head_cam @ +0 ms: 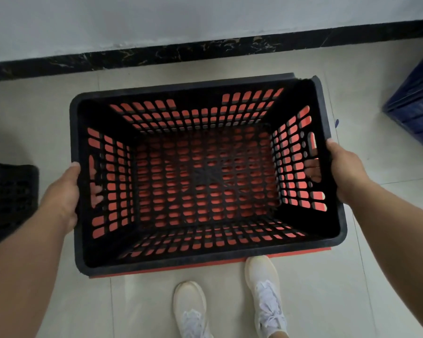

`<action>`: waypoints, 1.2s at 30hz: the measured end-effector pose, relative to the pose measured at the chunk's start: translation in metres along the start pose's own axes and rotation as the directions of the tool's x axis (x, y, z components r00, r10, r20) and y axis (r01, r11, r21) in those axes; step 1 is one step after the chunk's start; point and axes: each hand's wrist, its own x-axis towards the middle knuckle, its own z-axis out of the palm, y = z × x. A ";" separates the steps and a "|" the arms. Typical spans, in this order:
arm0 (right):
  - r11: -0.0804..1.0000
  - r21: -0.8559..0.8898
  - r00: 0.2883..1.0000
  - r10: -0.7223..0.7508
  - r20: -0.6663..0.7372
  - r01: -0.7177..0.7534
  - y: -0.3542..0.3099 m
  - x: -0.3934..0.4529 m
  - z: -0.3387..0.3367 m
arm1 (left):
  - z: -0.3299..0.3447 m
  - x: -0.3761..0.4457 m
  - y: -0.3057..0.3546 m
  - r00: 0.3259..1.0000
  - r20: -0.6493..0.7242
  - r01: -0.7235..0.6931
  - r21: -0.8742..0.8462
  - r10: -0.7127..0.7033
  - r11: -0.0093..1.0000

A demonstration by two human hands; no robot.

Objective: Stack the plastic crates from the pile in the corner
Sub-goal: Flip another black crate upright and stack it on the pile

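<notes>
A black slotted plastic crate [205,261] fills the middle of the view, open side up. My left hand [64,193] grips its left rim, with fingertips showing through the wall slots. My right hand [344,167] grips the right rim by the handle slot. Under the black crate sits a red crate [171,270]; its red shows through the slots and as a strip along the near edge. The black crate's far right corner is chipped. I cannot tell whether it rests fully inside the red one.
Another black crate [9,198] stands on the tiled floor at the left edge. A blue crate [418,106] stands at the right edge. A white wall with a dark marble skirting [181,53] runs behind. My two white shoes [264,291] stand just in front of the crates.
</notes>
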 end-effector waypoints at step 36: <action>0.974 -0.210 0.996 -0.087 -0.014 0.082 -0.110 -0.183 -0.034 | -0.154 -0.209 0.027 0.973 -0.208 0.046 -0.261 -0.103 0.964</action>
